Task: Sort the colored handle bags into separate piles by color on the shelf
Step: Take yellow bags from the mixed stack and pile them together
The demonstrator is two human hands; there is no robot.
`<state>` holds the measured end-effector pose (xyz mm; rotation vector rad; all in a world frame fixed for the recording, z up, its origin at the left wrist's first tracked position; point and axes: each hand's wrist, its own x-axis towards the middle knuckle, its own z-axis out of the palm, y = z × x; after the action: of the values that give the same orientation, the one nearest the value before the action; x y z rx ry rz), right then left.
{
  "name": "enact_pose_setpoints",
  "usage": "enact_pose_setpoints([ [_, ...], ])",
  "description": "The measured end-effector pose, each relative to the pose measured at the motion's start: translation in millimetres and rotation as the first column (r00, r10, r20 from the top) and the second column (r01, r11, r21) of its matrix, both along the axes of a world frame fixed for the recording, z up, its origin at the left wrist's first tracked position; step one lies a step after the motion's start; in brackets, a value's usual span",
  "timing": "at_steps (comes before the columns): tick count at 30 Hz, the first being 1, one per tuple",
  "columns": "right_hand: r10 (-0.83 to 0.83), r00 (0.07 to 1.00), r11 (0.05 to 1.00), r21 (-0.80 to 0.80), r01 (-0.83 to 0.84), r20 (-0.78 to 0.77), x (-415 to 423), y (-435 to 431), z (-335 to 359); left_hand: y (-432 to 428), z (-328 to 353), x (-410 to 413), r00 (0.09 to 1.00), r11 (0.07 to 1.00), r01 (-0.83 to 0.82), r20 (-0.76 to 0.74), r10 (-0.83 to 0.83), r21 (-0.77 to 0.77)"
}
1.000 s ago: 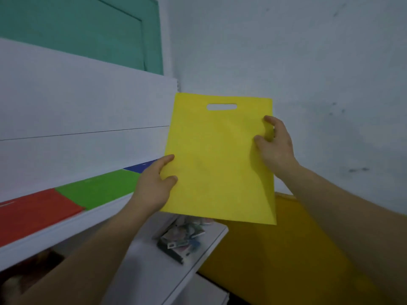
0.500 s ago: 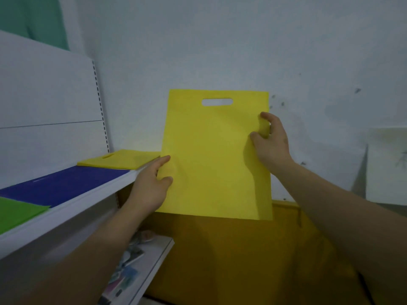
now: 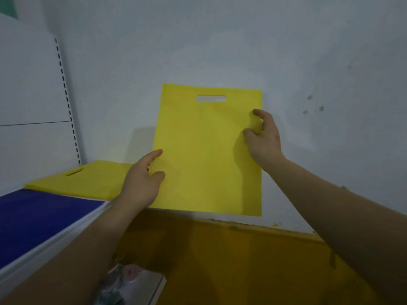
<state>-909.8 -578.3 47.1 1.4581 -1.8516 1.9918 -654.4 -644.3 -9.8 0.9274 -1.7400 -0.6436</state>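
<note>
Left hand [image 3: 141,183] and right hand [image 3: 264,137] pinch flat rectangular yellow bag [image 3: 207,155].

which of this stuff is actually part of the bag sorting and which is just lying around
Part of the job:
yellow handle bag, held by the left hand and right hand
yellow pile
blue pile
white shelf

Just lying about:
blurred clutter on the lower shelf
slotted upright
</note>
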Motion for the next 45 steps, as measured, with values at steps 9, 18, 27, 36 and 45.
enact_pose_setpoints([
  [9, 0.178, 0.983, 0.984, 0.008, -0.178, -0.039, 25, -104, -3, -51, -9, 32, 0.989, 0.988, -0.147, -0.023, 0.148, 0.051],
  [18, 0.448, 0.888, 0.893, 0.020, -0.449, -0.105, 52, -207, 3, -74, -8, 45, 0.877, 0.876, -0.480, 0.027, 0.479, 0.043],
  [27, 0.669, 0.721, 0.743, 0.143, -0.654, -0.181, 99, -286, 3, -77, -10, 59, 0.707, 0.704, -0.707, 0.056, 0.705, 0.068],
  [36, 0.680, 0.599, 0.723, 0.255, -0.641, -0.423, 153, -340, -8, -79, -9, 84, 0.641, 0.629, -0.766, 0.232, 0.732, 0.132],
  [45, 0.715, 0.410, 0.680, 0.429, -0.594, -0.566, 181, -384, -40, -92, -21, 71, 0.542, 0.518, -0.822, 0.604, 0.584, 0.236],
])
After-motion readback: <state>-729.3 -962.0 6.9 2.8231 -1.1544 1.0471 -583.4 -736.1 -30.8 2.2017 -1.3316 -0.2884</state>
